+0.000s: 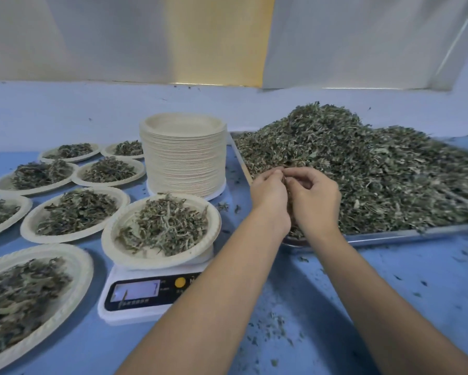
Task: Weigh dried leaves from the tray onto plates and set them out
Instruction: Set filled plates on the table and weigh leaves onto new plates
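- Reaching into the near-left corner of the tray (405, 234) with left hand (269, 197) and right hand (316, 204) side by side, backs up, fingers curled inward and meeting at the tips.
- Pinching a small tuft of dried leaves (362, 169) between the two sets of fingertips; cannot tell how much more sits in the palms, hidden under the backs of the hands.
- Heaped high across the rest of the tray, with a part-filled plate (109, 239) waiting on the scale (135, 293) just to the left.
- Judging by so modest a pinch, probably topping up a portion rather than starting one.
- Best to lift small and loose, shake stragglers off above the tray, then carry low across the short gap, given the crumbs already speckling the blue table (362, 307).
- Worth dropping onto the middle of the mound, away from the rim, without pressing on the plate, to keep the reading honest.
- Worth pausing for the display to settle before adding more; too blurred here to read a figure.
- Worth keeping the left forearm clear of the scale, crossing close by its right front corner.
- Set out to the left among the filled plates (24, 226) once on weight, with a fresh one from the stack (184, 163) just behind the scale.
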A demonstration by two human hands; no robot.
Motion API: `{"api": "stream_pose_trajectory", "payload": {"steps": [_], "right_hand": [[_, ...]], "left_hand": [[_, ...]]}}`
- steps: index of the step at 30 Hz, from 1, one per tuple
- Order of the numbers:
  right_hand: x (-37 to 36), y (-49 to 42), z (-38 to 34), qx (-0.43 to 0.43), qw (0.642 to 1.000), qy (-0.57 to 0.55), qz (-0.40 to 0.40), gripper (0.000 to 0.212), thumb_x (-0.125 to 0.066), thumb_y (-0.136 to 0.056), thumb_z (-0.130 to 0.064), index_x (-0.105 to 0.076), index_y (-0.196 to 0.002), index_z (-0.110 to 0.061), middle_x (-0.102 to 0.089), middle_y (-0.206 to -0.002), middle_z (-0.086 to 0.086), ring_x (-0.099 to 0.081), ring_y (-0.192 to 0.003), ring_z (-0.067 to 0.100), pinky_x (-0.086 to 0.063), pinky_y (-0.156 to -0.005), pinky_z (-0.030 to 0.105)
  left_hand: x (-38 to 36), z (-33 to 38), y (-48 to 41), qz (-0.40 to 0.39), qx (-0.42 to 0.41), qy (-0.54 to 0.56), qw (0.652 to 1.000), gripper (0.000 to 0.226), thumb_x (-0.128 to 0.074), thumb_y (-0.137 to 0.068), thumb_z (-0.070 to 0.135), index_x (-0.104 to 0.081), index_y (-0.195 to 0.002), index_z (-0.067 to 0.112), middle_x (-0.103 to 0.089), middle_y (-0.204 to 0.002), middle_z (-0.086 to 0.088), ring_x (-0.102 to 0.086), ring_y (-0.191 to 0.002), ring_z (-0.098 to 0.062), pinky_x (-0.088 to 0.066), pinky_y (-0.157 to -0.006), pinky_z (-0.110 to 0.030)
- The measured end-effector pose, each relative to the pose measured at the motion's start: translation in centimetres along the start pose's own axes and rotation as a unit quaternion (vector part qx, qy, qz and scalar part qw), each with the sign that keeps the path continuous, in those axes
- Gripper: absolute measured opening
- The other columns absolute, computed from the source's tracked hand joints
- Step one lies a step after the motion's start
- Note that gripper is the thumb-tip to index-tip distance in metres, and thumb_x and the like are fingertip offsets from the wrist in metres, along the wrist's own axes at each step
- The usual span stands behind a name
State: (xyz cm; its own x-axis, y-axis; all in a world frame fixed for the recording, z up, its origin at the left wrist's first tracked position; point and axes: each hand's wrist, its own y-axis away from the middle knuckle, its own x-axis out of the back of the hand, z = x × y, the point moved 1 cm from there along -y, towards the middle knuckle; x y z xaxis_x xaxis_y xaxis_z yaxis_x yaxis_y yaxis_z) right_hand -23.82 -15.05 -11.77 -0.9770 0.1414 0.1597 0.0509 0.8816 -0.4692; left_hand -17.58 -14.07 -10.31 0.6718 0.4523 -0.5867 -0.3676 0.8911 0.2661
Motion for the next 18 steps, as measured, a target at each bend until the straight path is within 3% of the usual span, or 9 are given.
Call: {"api": "stream_pose_trajectory", "payload": {"steps": [4,6,8,11,13,15,18], "right_hand": [[0.64,-0.20,0.28,0.012,0.997,0.068,0.018,0.040,-0.048,-0.086,0.002,-0.072,-0.097,-0.028,-0.072,-0.097,-0.001,-0.059,-0.088,0.028,-0.049,-0.081,0.040],[0.82,-0.22,0.30,0.004,0.997,0.069,0.022,0.045,-0.046,-0.087,0.004,-0.069,-0.111,-0.026,-0.069,-0.108,-0.005,-0.060,-0.097,0.035,-0.050,-0.087,0.048],[0.84,-0.30,0.32,-0.009,0.999,0.029,0.031,0.046,-0.046,-0.088,0.005,-0.065,-0.118,-0.024,-0.066,-0.114,-0.006,-0.062,-0.092,0.026,-0.051,-0.087,0.039],[0.80,-0.42,0.40,-0.030,0.998,-0.025,0.045,0.034,-0.053,-0.092,-0.001,-0.065,-0.117,-0.021,-0.067,-0.105,-0.003,-0.060,-0.082,0.012,-0.052,-0.081,0.032],[0.62,-0.41,0.49,-0.046,0.997,-0.047,0.046,0.028,-0.056,-0.092,-0.004,-0.065,-0.111,-0.022,-0.066,-0.098,-0.003,-0.063,-0.083,0.014,-0.054,-0.081,0.035],[0.38,-0.34,0.57,-0.046,0.997,-0.043,0.043,0.030,-0.058,-0.089,-0.002,-0.064,-0.109,-0.024,-0.064,-0.105,-0.002,-0.064,-0.089,0.012,-0.054,-0.082,0.031],[0.07,-0.26,0.55,-0.053,0.998,-0.030,0.026,0.034,-0.057,-0.084,0.000,-0.061,-0.104,-0.028,-0.060,-0.115,0.000,-0.061,-0.096,0.009,-0.051,-0.083,0.027]], "left_hand": [[0.02,0.10,0.12,-0.053,0.028,-0.068,0.996,0.025,-0.052,-0.093,0.041,-0.064,-0.084,0.021,-0.063,-0.103,-0.001,-0.059,-0.099,-0.020,-0.048,-0.083,-0.035],[0.01,0.37,0.14,-0.077,0.007,-0.095,0.992,0.031,-0.043,-0.096,0.045,-0.068,-0.086,0.030,-0.055,-0.128,0.005,-0.047,-0.117,-0.015,-0.032,-0.089,-0.027],[-0.09,0.69,0.24,-0.091,-0.032,-0.134,0.986,0.031,-0.038,-0.098,0.042,-0.068,-0.102,0.035,-0.040,-0.147,0.008,-0.029,-0.137,-0.012,-0.019,-0.091,-0.027],[-0.02,0.51,0.02,-0.096,-0.076,-0.169,0.978,0.035,-0.041,-0.099,0.023,-0.056,-0.130,0.028,-0.042,-0.146,0.005,-0.035,-0.136,-0.013,-0.024,-0.096,-0.026],[0.16,0.17,0.04,-0.099,-0.096,-0.165,0.977,0.040,-0.040,-0.099,0.009,-0.049,-0.136,0.021,-0.047,-0.143,0.000,-0.047,-0.127,-0.015,-0.036,-0.102,-0.026],[0.30,-0.10,0.30,-0.102,-0.099,-0.168,0.975,0.046,-0.037,-0.098,-0.002,-0.045,-0.139,0.018,-0.044,-0.145,-0.002,-0.048,-0.127,-0.016,-0.042,-0.103,-0.031],[0.49,0.01,0.53,-0.094,-0.101,-0.194,0.971,0.055,-0.032,-0.093,-0.011,-0.045,-0.139,0.017,-0.040,-0.148,-0.002,-0.041,-0.134,-0.017,-0.037,-0.109,-0.037]]}}
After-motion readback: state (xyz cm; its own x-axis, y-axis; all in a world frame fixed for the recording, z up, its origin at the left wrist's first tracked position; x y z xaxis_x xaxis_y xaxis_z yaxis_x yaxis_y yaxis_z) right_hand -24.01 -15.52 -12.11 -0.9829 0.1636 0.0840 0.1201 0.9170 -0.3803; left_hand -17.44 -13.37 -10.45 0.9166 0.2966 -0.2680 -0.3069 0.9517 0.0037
